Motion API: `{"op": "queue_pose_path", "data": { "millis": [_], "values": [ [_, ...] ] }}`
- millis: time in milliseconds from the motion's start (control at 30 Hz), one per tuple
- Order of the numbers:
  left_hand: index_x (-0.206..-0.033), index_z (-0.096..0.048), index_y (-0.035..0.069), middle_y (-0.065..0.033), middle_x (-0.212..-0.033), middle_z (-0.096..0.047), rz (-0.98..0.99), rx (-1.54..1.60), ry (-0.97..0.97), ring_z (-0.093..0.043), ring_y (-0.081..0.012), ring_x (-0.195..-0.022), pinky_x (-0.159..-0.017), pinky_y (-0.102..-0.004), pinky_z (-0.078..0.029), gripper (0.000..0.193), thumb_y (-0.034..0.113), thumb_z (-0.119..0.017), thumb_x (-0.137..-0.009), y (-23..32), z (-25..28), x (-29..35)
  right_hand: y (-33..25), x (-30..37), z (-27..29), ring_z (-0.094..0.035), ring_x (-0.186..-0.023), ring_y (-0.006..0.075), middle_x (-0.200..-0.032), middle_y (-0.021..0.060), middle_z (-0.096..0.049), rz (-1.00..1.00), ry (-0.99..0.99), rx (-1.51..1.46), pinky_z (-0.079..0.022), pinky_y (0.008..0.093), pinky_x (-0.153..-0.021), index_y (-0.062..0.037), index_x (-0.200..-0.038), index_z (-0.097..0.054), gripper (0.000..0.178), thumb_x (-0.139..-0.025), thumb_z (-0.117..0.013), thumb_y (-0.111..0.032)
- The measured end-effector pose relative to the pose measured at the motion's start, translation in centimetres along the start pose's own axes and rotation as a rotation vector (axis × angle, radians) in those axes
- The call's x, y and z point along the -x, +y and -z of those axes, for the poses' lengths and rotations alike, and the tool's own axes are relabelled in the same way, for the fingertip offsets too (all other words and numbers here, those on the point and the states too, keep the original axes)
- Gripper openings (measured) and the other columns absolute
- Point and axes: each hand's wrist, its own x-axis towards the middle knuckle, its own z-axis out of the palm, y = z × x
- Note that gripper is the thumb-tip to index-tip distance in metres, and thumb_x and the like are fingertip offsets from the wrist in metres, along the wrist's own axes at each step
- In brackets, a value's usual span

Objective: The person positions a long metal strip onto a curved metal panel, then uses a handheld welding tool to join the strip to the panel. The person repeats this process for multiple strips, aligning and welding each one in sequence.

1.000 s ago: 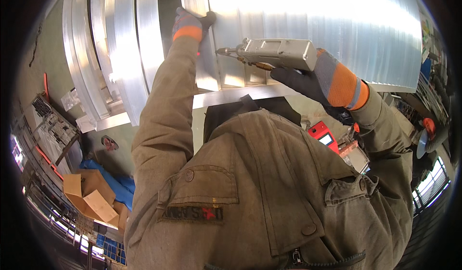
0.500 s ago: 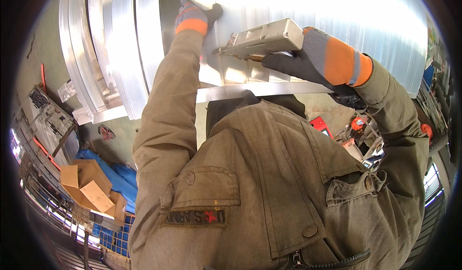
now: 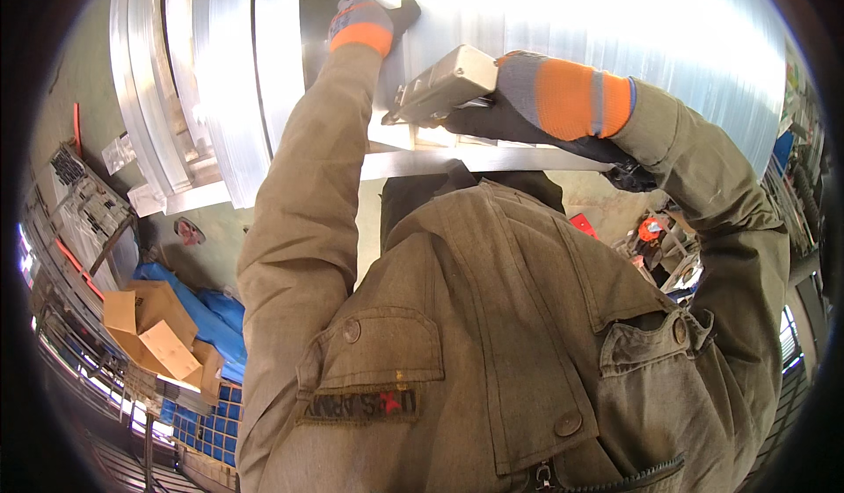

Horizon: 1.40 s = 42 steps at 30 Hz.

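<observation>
Gripping grey boxy tool (image 3: 453,76) in right hand (image 3: 549,93), closed around its rear end; can't see full finger wrap. Pointing tool's nose left, with rear end tipped up, over near-left part of silvery ribbed panel (image 3: 686,71). Probably held from behind to aim the nose and carry weight through palm and wrist. Can't tell if touching metal at the tip: lost in glare, right beside left sleeve (image 3: 316,141)

Reaching left hand (image 3: 360,23) out to panel's left edge, with thumb spread onto the face and fingers toward the edge. Can't tell whether pinching or just pressing. Likely placed there to steady the edge, well forward of the nose and clear of it

Seems propped at the near end on pale front rail (image 3: 492,161), presumably to keep panel off the floor and within reach of both hands. Lying left of panel, across a dark gap: long silvery profiles (image 3: 230,97), roughly side by side, maybe spaced to leave finger room at that edge

Also lying lower left: open cardboard box (image 3: 154,326) beside blue sheeting (image 3: 224,317), both well apart from hands and tool
</observation>
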Motion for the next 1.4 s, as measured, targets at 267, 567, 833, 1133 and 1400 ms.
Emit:
{"op": "queue_pose_path", "data": {
  "millis": [267,567,833,1133,1400],
  "values": [
    [-0.151,-0.037,-0.004,-0.0255,-0.150,-0.055,-0.011,0.019,-0.014,-0.057,-0.0422,-0.137,-0.113,-0.0492,-0.049,0.107,0.063,-0.075,-0.076,-0.1,0.5,0.2,2.6,-2.0,-1.2,-0.068,-0.067,0.0197,-0.085,0.0059,-0.073,-0.016,-0.209,-0.226,-0.057,0.0342,-0.067,-0.0061,-0.122,-0.070,0.033,-0.102,-0.068,-0.032],
    [-0.151,-0.036,-0.003,-0.0257,-0.150,-0.055,-0.030,-0.016,-0.008,-0.058,-0.0423,-0.135,-0.111,-0.0498,-0.050,0.111,0.068,-0.074,-0.074,-0.4,0.0,-0.2,-1.0,-4.8,-0.3,-0.067,-0.074,0.0217,-0.089,0.0079,-0.073,-0.118,-0.429,-0.084,-0.056,0.0366,-0.070,-0.0074,-0.119,-0.069,0.034,-0.107,-0.060,-0.038],
    [-0.151,-0.035,-0.004,-0.0299,-0.147,-0.058,-0.028,-0.017,0.046,-0.059,-0.0481,-0.134,-0.113,-0.0498,-0.048,0.120,0.074,-0.077,-0.070,-0.7,-0.7,-0.8,0.5,-4.3,-0.4,-0.068,-0.082,0.0243,-0.094,0.0096,-0.073,-0.060,-0.348,-0.215,-0.057,0.0391,-0.076,-0.0108,-0.124,-0.069,0.033,-0.106,-0.060,-0.037],
    [-0.147,-0.039,-0.005,-0.0296,-0.143,-0.060,-0.006,-0.012,0.025,-0.060,-0.0478,-0.133,-0.112,-0.0502,-0.049,0.112,0.069,-0.075,-0.071,-0.6,-0.7,-1.0,-1.0,-6.0,-0.7,-0.069,-0.094,0.0331,-0.104,0.0177,-0.073,-0.269,-0.536,-0.094,-0.054,0.0433,-0.088,-0.0060,-0.127,-0.065,0.039,-0.107,-0.058,-0.038],
    [-0.149,-0.038,-0.005,-0.0293,-0.144,-0.059,0.008,0.003,0.001,-0.059,-0.0460,-0.134,-0.111,-0.0501,-0.050,0.113,0.068,-0.075,-0.071,-0.4,-0.2,-0.7,-1.4,-5.2,0.2,-0.069,-0.102,0.0351,-0.112,0.0212,-0.072,0.022,-0.402,-0.099,-0.052,0.0440,-0.095,-0.0047,-0.133,-0.062,0.044,-0.107,-0.057,-0.040]
  ]
}}
